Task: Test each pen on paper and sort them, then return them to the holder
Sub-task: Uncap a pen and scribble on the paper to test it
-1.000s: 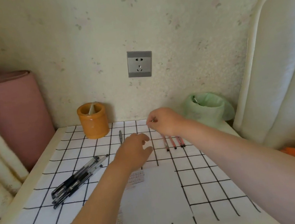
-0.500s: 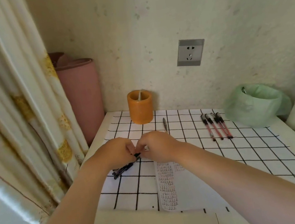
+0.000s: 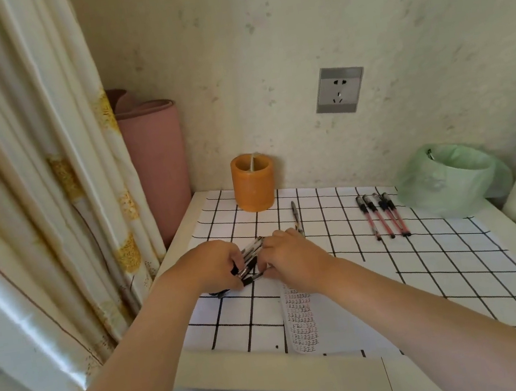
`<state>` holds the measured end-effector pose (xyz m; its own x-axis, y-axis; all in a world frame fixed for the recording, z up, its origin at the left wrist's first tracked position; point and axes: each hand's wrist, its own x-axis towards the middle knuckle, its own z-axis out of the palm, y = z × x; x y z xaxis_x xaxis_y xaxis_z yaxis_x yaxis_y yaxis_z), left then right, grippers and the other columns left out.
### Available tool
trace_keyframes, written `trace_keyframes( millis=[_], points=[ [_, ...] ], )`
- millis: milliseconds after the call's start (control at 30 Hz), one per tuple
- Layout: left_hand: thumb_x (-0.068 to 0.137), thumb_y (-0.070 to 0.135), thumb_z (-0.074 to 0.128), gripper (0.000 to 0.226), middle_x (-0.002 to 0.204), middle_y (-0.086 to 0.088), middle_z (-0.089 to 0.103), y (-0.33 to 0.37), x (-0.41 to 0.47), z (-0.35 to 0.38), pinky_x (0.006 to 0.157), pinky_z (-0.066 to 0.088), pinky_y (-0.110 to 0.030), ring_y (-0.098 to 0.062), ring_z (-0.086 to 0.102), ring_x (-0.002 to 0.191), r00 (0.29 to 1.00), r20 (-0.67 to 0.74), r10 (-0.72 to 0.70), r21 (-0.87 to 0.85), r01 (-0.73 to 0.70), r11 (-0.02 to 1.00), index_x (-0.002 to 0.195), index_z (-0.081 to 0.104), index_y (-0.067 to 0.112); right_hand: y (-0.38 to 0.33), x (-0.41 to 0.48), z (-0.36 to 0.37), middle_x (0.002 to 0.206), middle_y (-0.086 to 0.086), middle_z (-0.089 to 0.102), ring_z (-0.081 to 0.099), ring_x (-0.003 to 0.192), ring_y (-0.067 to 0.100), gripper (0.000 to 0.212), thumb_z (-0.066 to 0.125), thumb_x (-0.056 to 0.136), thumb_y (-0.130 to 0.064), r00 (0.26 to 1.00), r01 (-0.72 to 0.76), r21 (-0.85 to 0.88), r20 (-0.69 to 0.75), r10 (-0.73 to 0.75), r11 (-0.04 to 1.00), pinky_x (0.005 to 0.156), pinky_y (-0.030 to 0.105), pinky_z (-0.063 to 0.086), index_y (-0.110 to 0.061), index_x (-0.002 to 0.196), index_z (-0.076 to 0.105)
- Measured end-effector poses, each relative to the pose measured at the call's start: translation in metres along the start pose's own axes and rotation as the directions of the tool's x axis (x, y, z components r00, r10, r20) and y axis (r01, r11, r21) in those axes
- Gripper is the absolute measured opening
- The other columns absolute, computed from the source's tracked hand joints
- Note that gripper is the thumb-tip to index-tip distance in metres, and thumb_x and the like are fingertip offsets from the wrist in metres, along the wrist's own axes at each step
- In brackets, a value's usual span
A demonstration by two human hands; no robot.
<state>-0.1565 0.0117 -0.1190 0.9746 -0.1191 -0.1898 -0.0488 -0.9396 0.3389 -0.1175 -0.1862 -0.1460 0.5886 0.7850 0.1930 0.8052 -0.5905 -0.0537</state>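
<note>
Black pens [image 3: 252, 259] bunched between left hand [image 3: 215, 267] and right hand [image 3: 292, 257], seemingly gripped by both

Two bare forearms reach in from the bottom edge, unsleeved as far as the frame shows. The left hand [image 3: 215, 269] and right hand [image 3: 295, 261] wear no gloves. No watch, bracelet or ring shows, though the fingers are partly hidden and too blurred to be sure.
</note>
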Motion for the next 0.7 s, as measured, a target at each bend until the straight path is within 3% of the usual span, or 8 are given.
trace_keyframes(
  millis=[167,300,367,533,633,700],
  points=[
    [0.076,0.040,0.079,0.038,0.103,0.011,0.061,0.017,-0.002,-0.004,0.081,0.053,-0.031,-0.012,0.059,0.092,0.998,-0.037,0.046,0.004,-0.046,0.999,0.107,0.059,0.034,0.008,-0.011,-0.019,0.106,0.000,0.061,0.055,0.098,0.018,0.014,0.056,0.098,-0.023,0.995,-0.080,0.144,-0.041,0.087,0.986,0.087,0.035,0.044,-0.017,0.108,0.062],
    [0.087,0.043,0.068,0.008,0.079,0.010,0.063,0.031,0.000,-0.002,0.066,0.048,-0.028,-0.011,0.060,0.075,0.992,-0.088,0.092,-0.103,-0.101,0.990,0.087,0.064,0.036,0.019,-0.031,-0.034,0.094,-0.008,0.054,0.050,0.086,0.014,0.011,0.053,0.100,-0.020,0.975,-0.168,0.234,-0.107,0.197,0.958,0.074,0.029,0.040,-0.018,0.109,0.058],
    [0.092,0.043,0.062,0.013,0.073,0.009,0.063,0.040,0.002,-0.002,0.062,0.044,-0.028,-0.008,0.057,0.067,0.989,-0.094,0.117,-0.157,-0.131,0.979,0.085,0.065,0.033,0.029,-0.044,-0.036,0.094,-0.007,0.055,0.052,0.085,0.015,0.010,0.052,0.100,-0.019,0.965,-0.195,0.224,-0.132,0.228,0.955,0.075,0.033,0.044,-0.019,0.108,0.058],
    [0.101,0.031,0.050,0.014,0.083,0.010,0.071,0.064,0.011,0.005,0.069,0.049,-0.026,-0.002,0.056,0.068,0.986,-0.103,0.130,-0.287,-0.155,0.945,0.104,0.064,0.029,0.045,-0.068,-0.036,0.112,-0.002,0.062,0.057,0.098,0.018,0.025,0.045,0.100,-0.021,0.951,-0.262,0.184,-0.120,0.286,0.947,0.081,0.038,0.049,-0.025,0.123,0.055],
    [0.100,0.027,0.053,0.007,0.080,0.009,0.072,0.075,0.016,0.008,0.072,0.055,-0.031,-0.005,0.060,0.066,0.980,-0.123,0.157,-0.372,-0.192,0.908,0.099,0.060,0.026,0.043,-0.072,-0.037,0.114,-0.005,0.061,0.059,0.098,0.015,0.030,0.047,0.100,-0.030,0.954,-0.247,0.164,-0.129,0.269,0.955,0.081,0.036,0.049,-0.028,0.129,0.054],
    [0.099,0.027,0.058,0.004,0.080,0.008,0.074,0.083,0.016,0.009,0.073,0.057,-0.034,-0.009,0.065,0.065,0.969,-0.139,0.203,-0.437,-0.243,0.866,0.096,0.060,0.025,0.040,-0.072,-0.038,0.112,-0.006,0.061,0.060,0.096,0.013,0.029,0.048,0.100,-0.035,0.954,-0.238,0.238,-0.126,0.273,0.942,0.081,0.034,0.050,-0.028,0.127,0.055]
  ],
)
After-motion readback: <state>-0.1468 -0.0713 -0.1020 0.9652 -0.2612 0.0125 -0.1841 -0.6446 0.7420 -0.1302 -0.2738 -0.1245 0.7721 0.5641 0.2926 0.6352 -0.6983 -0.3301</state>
